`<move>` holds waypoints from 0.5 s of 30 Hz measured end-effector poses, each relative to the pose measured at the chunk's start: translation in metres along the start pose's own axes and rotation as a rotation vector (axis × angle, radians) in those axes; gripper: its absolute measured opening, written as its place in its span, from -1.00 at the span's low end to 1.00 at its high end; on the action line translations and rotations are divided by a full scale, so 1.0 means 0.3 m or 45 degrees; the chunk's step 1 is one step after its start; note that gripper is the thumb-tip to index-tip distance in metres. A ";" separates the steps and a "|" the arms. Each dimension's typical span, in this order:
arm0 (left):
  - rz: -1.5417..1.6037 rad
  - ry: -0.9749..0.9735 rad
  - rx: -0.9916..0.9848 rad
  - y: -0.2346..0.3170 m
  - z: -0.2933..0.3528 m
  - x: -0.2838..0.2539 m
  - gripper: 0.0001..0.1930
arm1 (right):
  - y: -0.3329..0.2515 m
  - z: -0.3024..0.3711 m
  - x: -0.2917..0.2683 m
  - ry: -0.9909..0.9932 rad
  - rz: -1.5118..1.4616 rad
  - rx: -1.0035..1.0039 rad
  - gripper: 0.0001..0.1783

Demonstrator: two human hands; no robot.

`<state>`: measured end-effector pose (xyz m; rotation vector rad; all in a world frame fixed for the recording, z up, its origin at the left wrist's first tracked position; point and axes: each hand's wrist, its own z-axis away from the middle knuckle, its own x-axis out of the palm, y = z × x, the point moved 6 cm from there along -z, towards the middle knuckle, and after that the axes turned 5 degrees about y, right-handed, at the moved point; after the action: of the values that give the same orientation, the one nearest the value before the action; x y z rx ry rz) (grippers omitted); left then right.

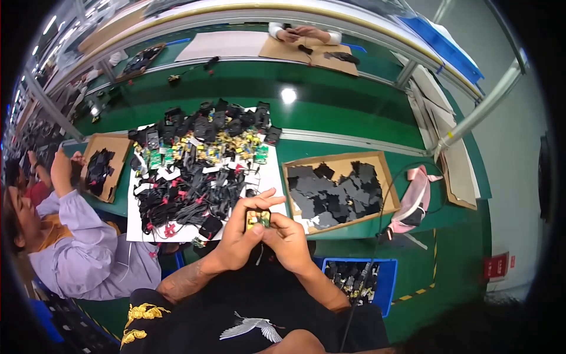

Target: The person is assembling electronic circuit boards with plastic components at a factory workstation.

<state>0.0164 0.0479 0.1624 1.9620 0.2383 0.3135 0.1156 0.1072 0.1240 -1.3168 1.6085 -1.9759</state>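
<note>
Both my hands meet in front of my body, just past the near edge of the bench. Between them is a small circuit board (257, 219) with yellow and green parts and a dark border. The fingers and thumb of my left hand (237, 239) grip its left side, the index finger stretched out above it. My right hand (288, 241) pinches its right side, thumb at the lower edge. A thin light lead hangs below. Just beyond lies a heap of black cables (191, 197) with red ends, then yellow-green circuit boards (221, 146) and black plastic housings (203, 127).
The heap lies on a white sheet (133, 221). To its right are a cardboard tray (388, 180) of dark flat pieces and a pink pouch (411, 203). A blue bin (387, 286) stands below. A co-worker (82, 248) sits at left; another person's hands (300, 33) work across the bench.
</note>
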 end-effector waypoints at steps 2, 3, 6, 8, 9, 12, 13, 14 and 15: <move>0.133 0.022 -0.182 -0.005 -0.020 0.032 -0.39 | -0.038 0.008 -0.028 0.029 0.024 0.000 -0.65; 0.140 0.019 -0.277 -0.015 -0.026 0.039 -0.36 | -0.060 0.004 -0.048 0.032 0.108 0.009 -0.64; 0.145 -0.085 -0.453 0.014 -0.048 0.049 -0.58 | -0.122 0.005 -0.078 0.026 0.212 -0.119 -0.66; 0.133 -0.135 -0.435 0.059 -0.106 0.077 -0.60 | -0.153 -0.002 -0.084 -0.006 0.195 -0.154 -0.63; 0.113 -0.158 -0.437 0.070 -0.140 0.082 -0.62 | -0.174 -0.021 -0.082 -0.013 0.187 -0.149 -0.63; -0.161 -0.300 -0.254 0.122 -0.276 0.107 -0.58 | -0.225 -0.076 -0.098 0.032 0.022 -0.225 -0.47; -0.350 -0.353 -0.099 0.153 -0.338 0.109 -0.58 | -0.240 -0.091 -0.115 0.046 0.064 -0.323 -0.34; -0.527 -0.419 0.059 0.188 -0.411 0.118 -0.57 | -0.258 -0.108 -0.128 0.077 0.112 -0.426 -0.21; -0.514 -0.373 0.117 0.214 -0.492 0.107 -0.56 | -0.296 -0.119 -0.122 0.208 0.160 -0.558 0.00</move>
<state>0.0001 0.1599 0.2812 1.9669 0.4531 -0.2493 0.1366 0.1859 0.1862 -1.1749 2.2393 -1.7572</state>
